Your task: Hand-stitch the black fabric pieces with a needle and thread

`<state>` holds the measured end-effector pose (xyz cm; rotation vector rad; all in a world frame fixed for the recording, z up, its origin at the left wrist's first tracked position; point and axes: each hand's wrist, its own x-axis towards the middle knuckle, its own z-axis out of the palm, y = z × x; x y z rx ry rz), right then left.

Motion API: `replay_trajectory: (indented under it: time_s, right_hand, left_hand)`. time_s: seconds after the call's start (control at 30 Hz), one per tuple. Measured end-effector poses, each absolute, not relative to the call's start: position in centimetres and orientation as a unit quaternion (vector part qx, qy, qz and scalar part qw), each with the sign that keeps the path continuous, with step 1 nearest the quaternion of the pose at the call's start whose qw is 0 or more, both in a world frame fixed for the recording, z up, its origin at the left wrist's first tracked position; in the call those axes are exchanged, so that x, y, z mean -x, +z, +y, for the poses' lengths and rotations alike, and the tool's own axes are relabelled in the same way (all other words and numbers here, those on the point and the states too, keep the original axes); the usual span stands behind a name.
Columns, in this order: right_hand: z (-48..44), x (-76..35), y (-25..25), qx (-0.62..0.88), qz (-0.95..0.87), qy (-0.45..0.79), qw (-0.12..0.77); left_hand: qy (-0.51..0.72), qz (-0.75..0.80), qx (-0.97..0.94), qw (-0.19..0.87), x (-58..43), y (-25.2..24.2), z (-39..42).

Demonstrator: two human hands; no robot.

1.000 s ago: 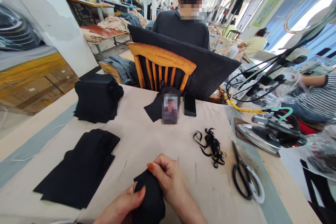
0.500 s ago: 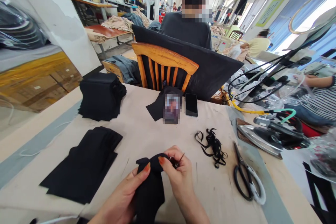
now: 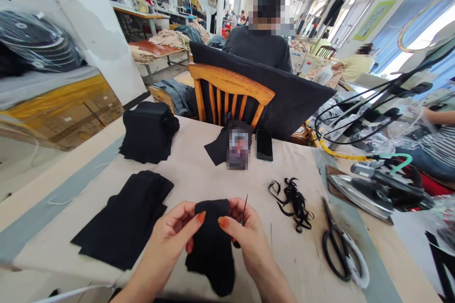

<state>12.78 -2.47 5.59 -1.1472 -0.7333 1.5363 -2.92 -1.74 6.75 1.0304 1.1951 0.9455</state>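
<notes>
A small black fabric piece (image 3: pixel 213 241) hangs between my two hands above the table, its top edge rounded and smooth. My left hand (image 3: pixel 177 232) pinches its upper left edge between thumb and fingers. On the upper right edge, my right hand (image 3: pixel 249 229) grips the same cloth. A thin pointed tool (image 3: pixel 245 206) is also tucked in the right hand, tip up; its handle is mostly hidden by the fingers. To the left lies a low stack of black fabric pieces (image 3: pixel 124 222), with a taller stack (image 3: pixel 147 132) behind it.
Right of my hands are a tangle of black strips (image 3: pixel 294 203), large scissors (image 3: pixel 339 246) and an iron (image 3: pixel 369 191) on its rest. A phone (image 3: pixel 264 145) lies at the table's far edge, before a wooden chair (image 3: pixel 231 83). A person in dark clothing (image 3: pixel 258 49) sits beyond.
The fabric piece's folded, uneven top now lies smooth and spread between my hands. My left hand has shifted to its upper left edge, and the pointed tool now stands more upright.
</notes>
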Motion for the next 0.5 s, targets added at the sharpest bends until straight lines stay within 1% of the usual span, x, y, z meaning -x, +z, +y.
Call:
replay_trajectory:
  time_s: [0.07,0.23,0.37,0.5]
  right_hand:
    - [-2.9,-12.7,5.2,0.468,-0.250,0.665,0.526]
    - [-3.3,-11.9,4.8,0.468,-0.160,0.668,0.556]
    - [-3.1,-11.6,4.8,0.477,-0.173,0.645,0.571]
    - [-3.0,-11.9,4.8,0.502,-0.219,0.622,0.559]
  left_hand:
    - [0.433,0.514,-0.410,0.616,2.7,6.5,-1.8]
    - [0.415,0.518,-0.410,0.626,2.6,6.5,-2.0]
    - [0.408,0.521,-0.420,0.621,2.9,6.1,-2.0]
    - [0.396,0.531,-0.440,0.607,3.0,5.9,-2.0]
